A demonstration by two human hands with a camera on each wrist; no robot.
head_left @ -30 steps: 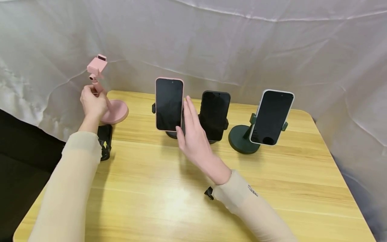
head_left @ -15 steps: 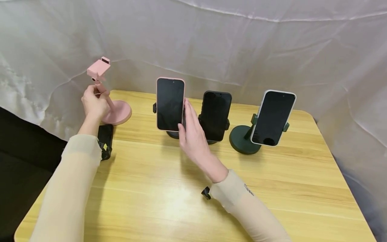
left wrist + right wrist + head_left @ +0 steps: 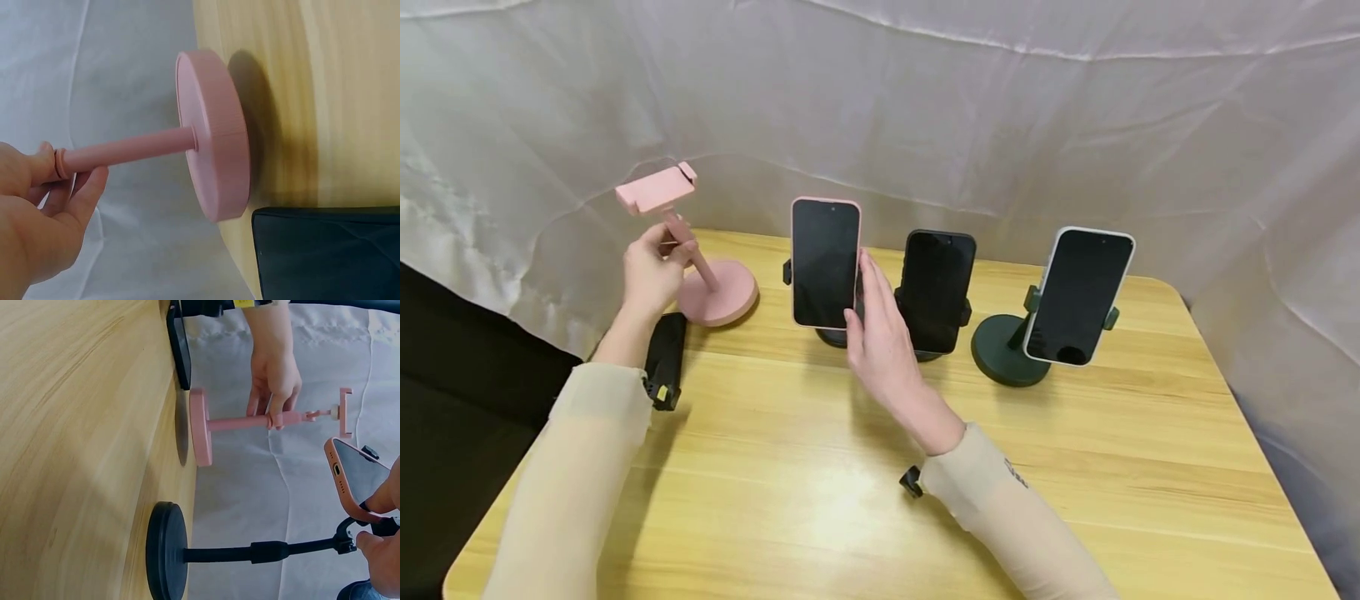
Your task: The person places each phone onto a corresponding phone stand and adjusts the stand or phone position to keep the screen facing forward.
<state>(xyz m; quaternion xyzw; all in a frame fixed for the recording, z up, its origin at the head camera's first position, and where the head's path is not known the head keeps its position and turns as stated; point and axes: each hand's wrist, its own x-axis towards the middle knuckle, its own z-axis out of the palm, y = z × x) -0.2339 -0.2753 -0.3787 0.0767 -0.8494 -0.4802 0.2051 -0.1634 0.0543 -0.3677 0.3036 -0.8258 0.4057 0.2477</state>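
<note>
My left hand (image 3: 653, 268) grips the upper stem of a pink phone stand (image 3: 702, 267) with thumb and fingers. Its round base (image 3: 212, 134) hangs just above the table, with its shadow apart from it. The pink clamp (image 3: 657, 190) on top holds no phone. My right hand (image 3: 883, 346) lies along the right edge of a pink-cased phone (image 3: 826, 262), its fingers straight and the thumb at the phone's lower right corner. That phone is clamped upright on a black stand (image 3: 228, 553). In the right wrist view the right fingertips (image 3: 381, 562) are partly cut off.
A black phone (image 3: 936, 287) stands on a holder right of my right hand. A white-cased phone (image 3: 1078, 296) sits tilted on a dark green stand (image 3: 1009, 354). Another black phone (image 3: 666, 346) lies near the left table edge. A pale curtain (image 3: 925, 100) hangs behind.
The pink stand, held in my left hand, has moved right and toward me, and its clamp has turned more to the front. My right hand has hardly moved beside the pink-cased phone.
</note>
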